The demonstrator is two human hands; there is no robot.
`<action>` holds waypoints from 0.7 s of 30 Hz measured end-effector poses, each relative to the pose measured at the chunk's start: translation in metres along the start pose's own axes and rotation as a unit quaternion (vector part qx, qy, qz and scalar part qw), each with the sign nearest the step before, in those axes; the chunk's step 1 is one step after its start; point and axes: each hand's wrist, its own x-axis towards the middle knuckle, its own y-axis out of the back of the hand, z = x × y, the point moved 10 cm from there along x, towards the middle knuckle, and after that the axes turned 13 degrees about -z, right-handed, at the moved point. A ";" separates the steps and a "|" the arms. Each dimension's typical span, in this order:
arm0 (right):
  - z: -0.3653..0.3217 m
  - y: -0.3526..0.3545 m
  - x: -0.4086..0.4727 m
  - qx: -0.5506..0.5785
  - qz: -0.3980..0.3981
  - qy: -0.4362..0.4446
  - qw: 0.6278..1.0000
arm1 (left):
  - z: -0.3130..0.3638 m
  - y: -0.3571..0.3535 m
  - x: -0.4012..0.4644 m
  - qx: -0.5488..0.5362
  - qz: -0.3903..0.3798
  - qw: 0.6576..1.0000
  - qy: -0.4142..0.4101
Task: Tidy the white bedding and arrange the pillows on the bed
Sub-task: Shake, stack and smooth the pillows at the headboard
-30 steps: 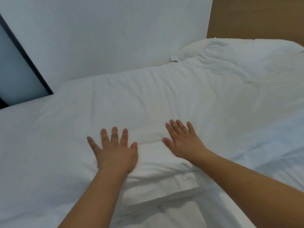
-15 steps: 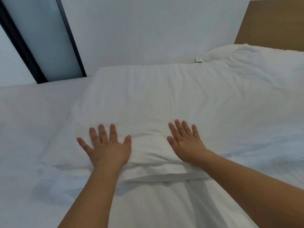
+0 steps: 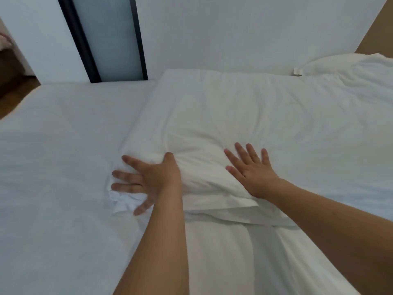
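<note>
A white folded duvet (image 3: 244, 116) lies across the bed, its thick near edge in front of me. My left hand (image 3: 148, 179) presses flat on the duvet's left near corner, fingers spread and pointing left over crumpled fabric. My right hand (image 3: 253, 169) lies flat on the duvet's near edge, fingers straight and pointing away. A white pillow (image 3: 348, 64) sits at the far right by the headboard. The white sheet (image 3: 55, 158) covers the mattress to the left.
A white wall (image 3: 244, 30) runs along the far side of the bed. A dark-framed frosted glass panel (image 3: 110, 37) stands at the far left. A wooden headboard (image 3: 380, 33) shows at the top right, wooden floor (image 3: 14, 90) at the far left.
My view has swung left. My left hand has slid left to the duvet's corner and turned its fingers leftward. My right hand stays flat on the near edge.
</note>
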 end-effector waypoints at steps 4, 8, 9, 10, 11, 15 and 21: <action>0.000 0.001 -0.004 0.017 0.003 0.004 1.000 | -0.005 -0.008 -0.002 0.016 0.003 0.999 -0.031; 0.017 0.017 -0.020 0.054 0.020 0.010 0.998 | 0.020 -0.027 -0.037 0.261 0.030 0.951 -0.161; 0.032 0.022 -0.024 0.045 0.022 -0.003 0.999 | 0.030 -0.039 -0.051 0.326 0.031 0.924 -0.200; 0.052 0.027 -0.029 0.035 0.024 -0.026 0.999 | 0.041 -0.053 -0.065 0.374 0.027 0.898 -0.232; 0.077 0.031 -0.036 0.031 0.026 -0.057 0.998 | 0.051 -0.068 -0.081 0.409 0.015 0.875 -0.259; 0.194 0.030 -0.075 0.069 0.010 -0.194 0.979 | 0.088 -0.153 -0.151 0.484 -0.085 0.796 -0.354; 0.362 0.008 -0.158 0.171 0.043 -0.359 0.917 | 0.096 -0.306 -0.283 0.509 -0.283 0.666 -0.467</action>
